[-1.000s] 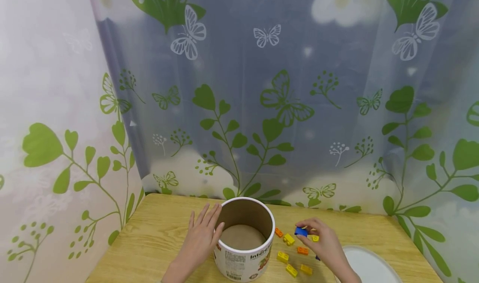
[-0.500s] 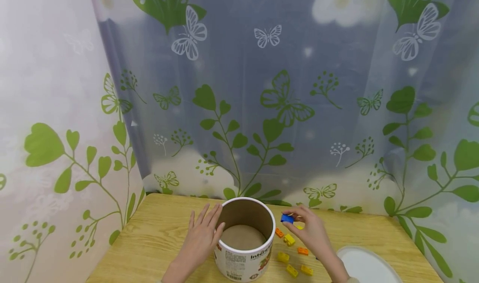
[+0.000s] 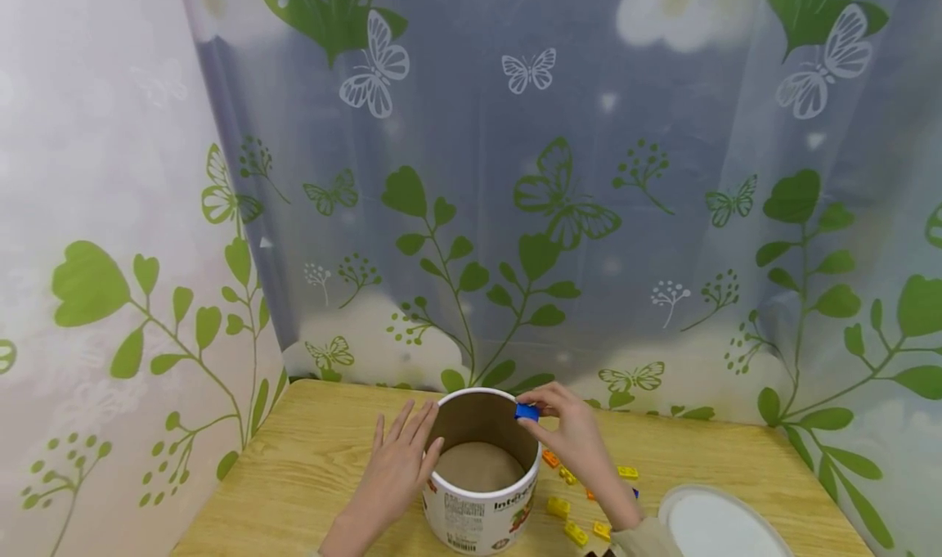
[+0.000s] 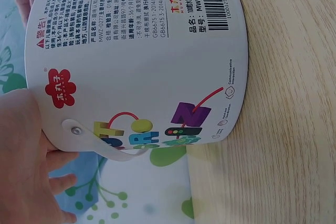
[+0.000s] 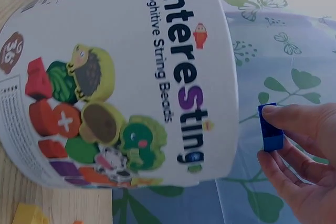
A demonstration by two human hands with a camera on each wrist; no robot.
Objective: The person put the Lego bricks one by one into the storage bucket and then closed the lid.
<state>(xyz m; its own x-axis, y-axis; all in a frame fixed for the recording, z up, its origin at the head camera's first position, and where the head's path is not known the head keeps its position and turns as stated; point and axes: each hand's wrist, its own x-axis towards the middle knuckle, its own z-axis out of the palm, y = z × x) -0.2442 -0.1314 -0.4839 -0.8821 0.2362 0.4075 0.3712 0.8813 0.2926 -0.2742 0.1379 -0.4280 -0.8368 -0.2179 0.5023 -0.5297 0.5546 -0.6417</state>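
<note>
A blue toy brick (image 3: pixel 526 411) is pinched between the thumb and fingers of my right hand (image 3: pixel 570 430), above the right rim of a white round bucket (image 3: pixel 471 512). In the right wrist view the blue brick (image 5: pixel 271 128) stands clear of the bucket's printed side (image 5: pixel 142 77). My left hand (image 3: pixel 393 467) rests on the bucket's left rim with its fingers straight and spread. From the left wrist the bucket's wall (image 4: pixel 131 61) shows printed text and a white handle (image 4: pixel 100 145). Inside, the visible bottom of the bucket is bare.
Several yellow bricks (image 3: pixel 558 506) and an orange brick (image 3: pixel 550 459) lie on the wooden table (image 3: pixel 294 459) right of the bucket, some partly behind the right forearm. A white round lid (image 3: pixel 721 524) lies farther right. A patterned curtain (image 3: pixel 471 213) hangs behind the table.
My right hand has carried the blue brick leftward and away from me, from over the loose bricks to the bucket's right rim. The left hand and bucket have stayed put.
</note>
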